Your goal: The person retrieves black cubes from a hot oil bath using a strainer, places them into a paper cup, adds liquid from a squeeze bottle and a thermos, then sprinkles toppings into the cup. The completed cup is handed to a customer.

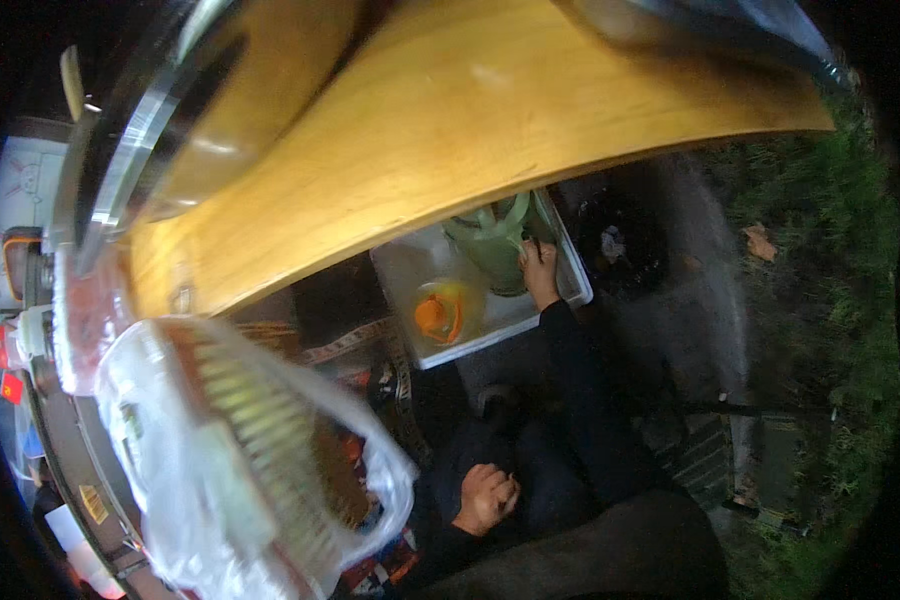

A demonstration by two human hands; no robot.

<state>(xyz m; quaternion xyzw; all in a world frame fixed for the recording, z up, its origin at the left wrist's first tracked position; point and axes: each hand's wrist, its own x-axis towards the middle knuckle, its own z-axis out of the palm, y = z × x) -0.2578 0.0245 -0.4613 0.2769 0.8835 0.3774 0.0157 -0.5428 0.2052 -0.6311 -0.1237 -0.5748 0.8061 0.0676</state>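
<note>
My right hand (540,262) reaches into a white plastic bin (487,341) below the edge of a wooden table. Its fingers are closed on the handle of a greenish, translucent jug (495,244), which is partly hidden by the table edge. Left of the jug in the same bin lies a yellowish, clear container with an orange lid and handle (436,316). My left hand (487,499) rests low, near my lap, with its fingers curled and nothing visible in it.
The wooden table (420,150) spans the top, with blurred clear and shiny items on it. A white plastic bag (187,450) with ridged packages stands at the left, beside a clear pack (90,322). A dark round object (619,240) lies right of the bin, and grass (855,262) at the far right.
</note>
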